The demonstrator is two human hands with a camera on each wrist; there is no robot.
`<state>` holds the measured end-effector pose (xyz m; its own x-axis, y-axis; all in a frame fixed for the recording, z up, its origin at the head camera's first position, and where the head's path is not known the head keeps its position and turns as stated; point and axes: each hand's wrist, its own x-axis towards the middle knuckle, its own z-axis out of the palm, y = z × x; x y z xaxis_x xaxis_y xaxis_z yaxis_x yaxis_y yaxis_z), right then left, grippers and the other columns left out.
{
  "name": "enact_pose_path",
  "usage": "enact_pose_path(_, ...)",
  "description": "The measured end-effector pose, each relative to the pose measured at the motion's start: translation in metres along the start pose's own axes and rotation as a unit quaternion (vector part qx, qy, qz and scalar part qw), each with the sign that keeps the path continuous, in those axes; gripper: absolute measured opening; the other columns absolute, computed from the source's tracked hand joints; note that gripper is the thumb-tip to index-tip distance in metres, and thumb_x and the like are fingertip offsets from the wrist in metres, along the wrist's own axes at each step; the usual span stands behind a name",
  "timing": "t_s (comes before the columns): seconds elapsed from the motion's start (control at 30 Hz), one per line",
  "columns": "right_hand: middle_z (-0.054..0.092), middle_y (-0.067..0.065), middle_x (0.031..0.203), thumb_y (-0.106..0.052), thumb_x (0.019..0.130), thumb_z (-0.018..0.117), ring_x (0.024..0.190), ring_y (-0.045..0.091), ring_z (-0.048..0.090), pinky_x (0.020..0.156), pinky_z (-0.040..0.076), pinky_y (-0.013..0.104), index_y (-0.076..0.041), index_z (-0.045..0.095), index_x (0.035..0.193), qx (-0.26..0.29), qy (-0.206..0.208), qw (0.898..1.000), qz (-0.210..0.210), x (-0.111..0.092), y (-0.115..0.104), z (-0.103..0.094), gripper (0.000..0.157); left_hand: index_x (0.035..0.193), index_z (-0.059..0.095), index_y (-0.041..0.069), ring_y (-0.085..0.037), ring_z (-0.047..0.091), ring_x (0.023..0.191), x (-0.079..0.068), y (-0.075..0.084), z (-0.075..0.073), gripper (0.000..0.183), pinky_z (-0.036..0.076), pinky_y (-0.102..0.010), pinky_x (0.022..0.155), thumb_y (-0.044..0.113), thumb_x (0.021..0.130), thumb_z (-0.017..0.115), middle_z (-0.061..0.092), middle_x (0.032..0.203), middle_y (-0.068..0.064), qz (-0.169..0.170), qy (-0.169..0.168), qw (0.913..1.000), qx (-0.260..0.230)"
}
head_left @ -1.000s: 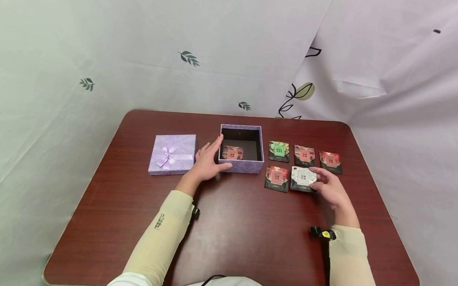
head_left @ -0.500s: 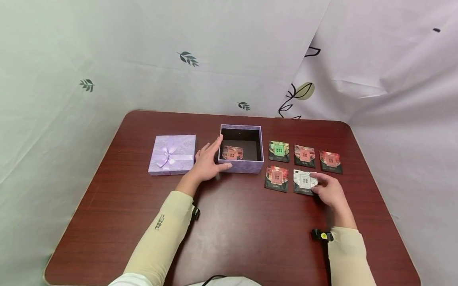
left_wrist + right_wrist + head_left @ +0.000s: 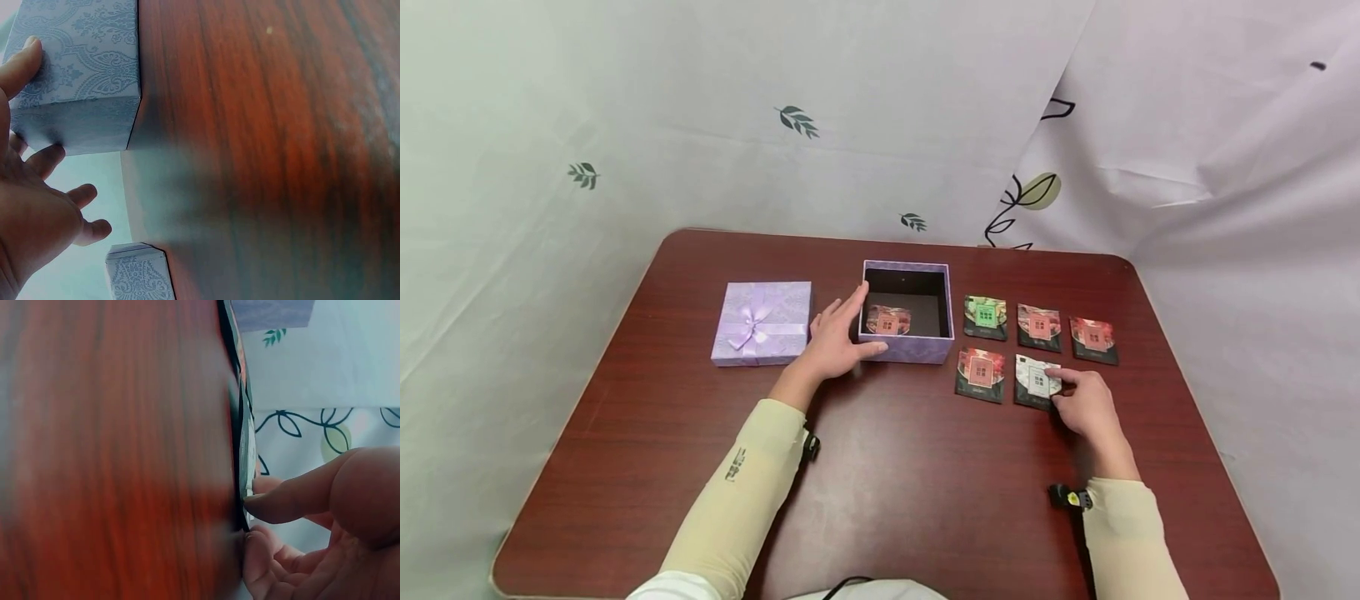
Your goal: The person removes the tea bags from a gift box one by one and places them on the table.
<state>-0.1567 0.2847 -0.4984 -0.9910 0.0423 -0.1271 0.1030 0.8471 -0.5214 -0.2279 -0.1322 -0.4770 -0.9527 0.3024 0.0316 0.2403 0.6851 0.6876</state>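
An uncovered purple gift box (image 3: 904,350) stands on the table, with one reddish sachet (image 3: 889,321) inside. My left hand (image 3: 837,340) rests against its left front corner, thumb along the front wall and fingers spread by the side. In the left wrist view, the hand (image 3: 37,200) touches the patterned box wall (image 3: 81,81). A black-and-white sachet (image 3: 1034,385) lies flat on the table. My right hand (image 3: 1086,404) holds its right edge, index finger over the top and thumb at the side. In the right wrist view, the thumb (image 3: 294,497) touches the sachet edge (image 3: 245,456); the sachet's face is barely visible.
The purple lid (image 3: 762,325) with its ribbon bow lies left of the box. Beside the white sachet is a red sachet (image 3: 980,375). Behind them lie a green sachet (image 3: 985,317) and two more red ones (image 3: 1039,327). A pale curtain hangs behind the table (image 3: 880,483).
The white sachet has shifted slightly right and towards me, then turned a little. My right index finger has come further over its top. The left hand and box stay put.
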Motion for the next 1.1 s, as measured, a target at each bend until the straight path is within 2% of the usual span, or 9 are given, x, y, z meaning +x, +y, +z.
enact_pose_path(0.17,0.062,0.024,0.101,0.004,0.086,0.061,0.078,0.030,0.055,0.070,0.042,0.044,-0.001,0.066,0.130,0.001,-0.006,1.000,0.005,0.001,-0.003,-0.008,0.044,0.163,0.012,0.026,-0.046,0.014,0.145,0.003,0.002,-0.001,0.104,0.005,-0.068,0.109,0.044,0.085,0.079,0.017,0.165,0.001,0.003,-0.001,1.0000,0.002)
enact_pose_path(0.33,0.064,0.025,0.108,0.001,0.089,0.061,0.087,0.036,0.059,0.073,0.047,0.051,0.001,0.064,0.129,0.013,0.027,1.000,-0.006,0.002,-0.016,-0.023,0.040,0.163,0.012,0.025,-0.046,0.015,0.145,0.006,0.004,-0.002,0.104,0.007,-0.069,0.108,0.045,0.085,0.078,0.017,0.165,0.001,0.008,0.000,0.9999,0.009)
enact_pose_path(0.57,0.061,0.028,0.114,-0.005,0.091,0.065,0.096,0.040,0.058,0.078,0.043,0.057,0.001,0.062,0.132,0.026,0.075,0.995,-0.057,0.010,-0.056,-0.047,0.041,0.163,0.011,0.027,-0.044,0.015,0.145,0.008,0.007,-0.004,0.103,0.007,-0.068,0.109,0.046,0.086,0.077,0.017,0.165,0.005,0.004,0.005,0.9999,0.011)
enact_pose_path(0.73,0.057,0.027,0.120,-0.006,0.092,0.067,0.102,0.042,0.060,0.078,0.045,0.057,-0.002,0.061,0.135,0.049,0.076,0.991,-0.097,0.017,-0.091,-0.057,0.044,0.163,0.012,0.026,-0.045,0.014,0.145,0.010,0.010,-0.005,0.103,0.006,-0.068,0.109,0.045,0.086,0.077,0.018,0.165,0.002,0.003,0.002,1.0000,0.004)
enact_pose_path(0.87,0.056,0.023,0.121,-0.006,0.092,0.068,0.103,0.042,0.062,0.077,0.050,0.056,-0.004,0.062,0.133,0.075,0.075,0.988,-0.111,0.023,-0.112,-0.055,0.041,0.163,0.012,0.026,-0.045,0.014,0.145,0.010,0.010,-0.005,0.103,0.006,-0.067,0.109,0.046,0.086,0.077,0.017,0.165,0.002,0.004,0.003,1.0000,0.002)
enact_pose_path(1.1,0.059,0.020,0.117,-0.007,0.091,0.069,0.099,0.038,0.063,0.075,0.048,0.048,-0.005,0.064,0.130,0.105,0.051,0.986,-0.115,0.023,-0.133,-0.031,0.039,0.163,0.013,0.025,-0.047,0.015,0.144,-0.005,0.003,-0.001,0.104,0.007,-0.068,0.108,0.044,0.085,0.079,0.019,0.164,0.001,-0.006,-0.002,0.9999,0.009)
